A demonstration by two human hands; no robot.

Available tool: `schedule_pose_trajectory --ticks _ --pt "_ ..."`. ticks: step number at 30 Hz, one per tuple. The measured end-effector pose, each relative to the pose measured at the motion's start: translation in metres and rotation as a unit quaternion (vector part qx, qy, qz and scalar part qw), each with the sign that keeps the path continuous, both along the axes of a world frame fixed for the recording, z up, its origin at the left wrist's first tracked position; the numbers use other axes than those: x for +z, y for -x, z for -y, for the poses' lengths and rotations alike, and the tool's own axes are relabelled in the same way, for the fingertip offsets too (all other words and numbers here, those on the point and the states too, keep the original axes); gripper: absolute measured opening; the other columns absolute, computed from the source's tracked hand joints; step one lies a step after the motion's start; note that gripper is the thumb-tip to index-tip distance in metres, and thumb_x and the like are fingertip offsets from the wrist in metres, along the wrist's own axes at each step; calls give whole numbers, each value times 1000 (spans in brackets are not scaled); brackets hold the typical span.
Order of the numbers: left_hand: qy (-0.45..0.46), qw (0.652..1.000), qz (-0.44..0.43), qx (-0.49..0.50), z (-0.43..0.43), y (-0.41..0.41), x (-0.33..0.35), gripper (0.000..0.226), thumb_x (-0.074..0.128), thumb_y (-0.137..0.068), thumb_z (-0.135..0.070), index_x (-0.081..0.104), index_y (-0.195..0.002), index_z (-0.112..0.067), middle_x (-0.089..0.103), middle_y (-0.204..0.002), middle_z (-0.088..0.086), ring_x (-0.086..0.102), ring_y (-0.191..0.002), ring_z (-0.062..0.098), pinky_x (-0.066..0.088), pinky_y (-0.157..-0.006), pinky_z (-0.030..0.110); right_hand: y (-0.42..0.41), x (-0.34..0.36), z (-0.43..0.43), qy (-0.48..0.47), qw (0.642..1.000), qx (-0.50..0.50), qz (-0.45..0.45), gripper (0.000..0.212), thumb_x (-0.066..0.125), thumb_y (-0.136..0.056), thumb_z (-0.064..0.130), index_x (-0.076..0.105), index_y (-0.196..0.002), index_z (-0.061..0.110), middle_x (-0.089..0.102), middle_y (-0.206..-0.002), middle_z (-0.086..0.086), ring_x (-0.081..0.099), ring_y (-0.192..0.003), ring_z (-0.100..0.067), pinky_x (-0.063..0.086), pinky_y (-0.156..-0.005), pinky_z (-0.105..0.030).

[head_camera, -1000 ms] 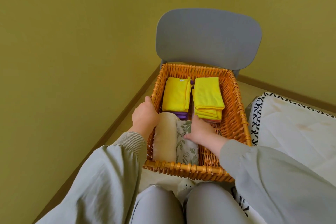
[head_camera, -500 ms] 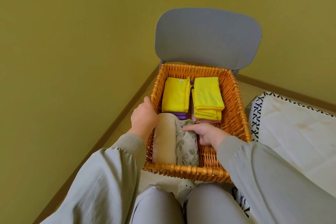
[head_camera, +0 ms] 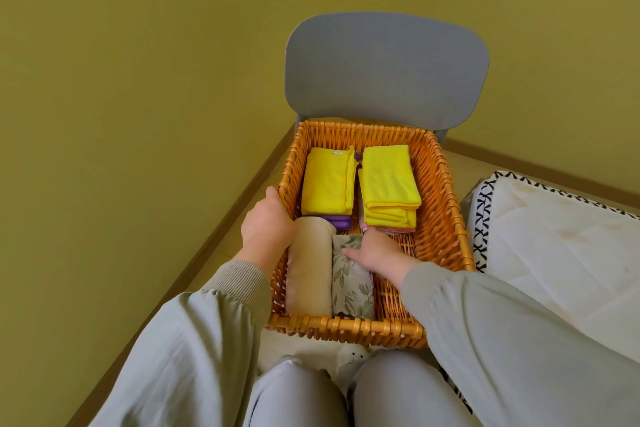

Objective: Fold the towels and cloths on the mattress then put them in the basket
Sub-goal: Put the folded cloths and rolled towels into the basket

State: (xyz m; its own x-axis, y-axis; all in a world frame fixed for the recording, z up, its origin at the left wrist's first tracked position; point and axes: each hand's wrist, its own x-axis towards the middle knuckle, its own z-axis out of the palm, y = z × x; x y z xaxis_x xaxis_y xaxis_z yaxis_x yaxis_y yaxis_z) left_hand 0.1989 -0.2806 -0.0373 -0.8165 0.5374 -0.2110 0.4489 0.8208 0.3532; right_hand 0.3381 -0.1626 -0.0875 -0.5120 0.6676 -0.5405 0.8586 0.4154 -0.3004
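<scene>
**Head view, 1 view only.**

- Item 1: wicker basket (head_camera: 437,211), on the seat of a grey chair (head_camera: 384,69), directly before the person's knees.
- Item 2: 2 folded yellow stacks in the basket's 12 o'clock half. The left yellow stack (head_camera: 327,184) lies on purple cloths (head_camera: 338,220). The right yellow stack (head_camera: 388,184) sits just beside it, edges squared to save room.
- Item 3: beige towel (head_camera: 308,274), rolled, lying lengthwise at 7 o'clock against the left wall.
- Item 4: leaf-print cloth (head_camera: 351,288), folded narrow, touching the beige towel on its 3 o'clock side. Bare wicker floor shows at 5 o'clock.
- Item 5: left hand (head_camera: 266,222), at 9 o'clock over the rim and the beige towel's far end. Its thumb lies along the rim and its fingers are hidden, so the grip cannot be told. It probably steadies the roll against tipping.
- Item 6: right hand (head_camera: 375,251), laid on the leaf-print cloth's 12 o'clock end. The thumb is stretched toward 9 o'clock and the palm is down, apparently pressing the cloth snug beside the roll.
- Item 7: mattress (head_camera: 554,246), at 3 o'clock of the basket. No loose cloth is visible on the shown part, so the task seems near its end.
</scene>
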Motion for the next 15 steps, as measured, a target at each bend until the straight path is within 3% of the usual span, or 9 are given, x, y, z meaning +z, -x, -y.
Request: schedule_pose_trajectory --ticks 2,4,6,9,11,15 --pt "-2 1000 0 -2 -1 0 1 26 53 -86 -10 31 -101 -14 43 -73 1 41 -59 16 28 -43 28 -1 10 -1 -92 993 74 31 79 47 -91 57 21 -146 6 48 -138 -14 54 -117 -30 48 -89 -37" --pt "0 1000 -1 -4 -1 0 2 26 53 -86 -11 33 -102 -13 44 -73 1 46 -65 20 28 -44 29 -4 21 -3 -135 982 128 24 80 50 -88 59 26 -143 7 42 -141 -13 48 -123 -31 47 -92 -40" --pt "3 1000 0 -3 -1 0 2 26 53 -86 -11 32 -102 -13 44 -74 2 46 -65 21 29 -44 29 -8 29 -3 -118 970 205 53 92 60 -80 61 23 -145 8 31 -148 -13 40 -130 -33 44 -98 -44" --pt "8 1000 6 -2 -1 -1 2 29 55 -86 -12 30 -101 -14 44 -74 2 48 -66 21 31 -44 29 -15 34 9 -51 925 311 210 118 69 -75 57 -10 -151 12 -8 -159 -13 21 -141 -39 33 -111 -46" --pt "7 1000 6 -3 -1 -2 3 28 54 -86 -12 31 -101 -14 44 -73 2 50 -71 25 33 -46 31 -17 23 18 -33 918 311 244 126 73 -74 53 -20 -148 14 -20 -156 -15 18 -142 -40 30 -113 -46" --pt "1 1000 0 -5 -1 -1 3 26 52 -86 -11 31 -101 -13 44 -73 2 44 -59 18 31 -44 30 -12 10 30 -32 938 283 197 130 76 -71 53 -21 -148 14 -24 -155 -17 12 -144 -38 28 -115 -45"
